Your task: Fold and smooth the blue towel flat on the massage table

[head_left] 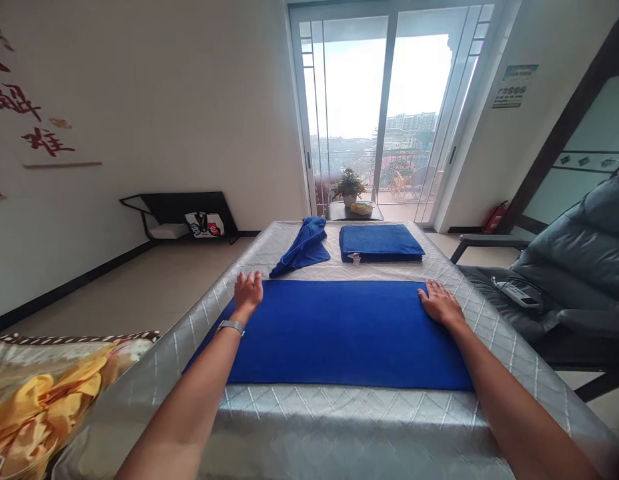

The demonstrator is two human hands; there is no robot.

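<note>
Head view: a rectangular blue fabric cloth (334,333) lies spread toward six o'clock on the silver quilted surface (349,403); left hand (248,292) at its ten o'clock, right hand (440,303) at two, both unclenched, fingers extended.

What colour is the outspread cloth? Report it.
The outspread cloth is plain blue, clearest in the head view.
</note>
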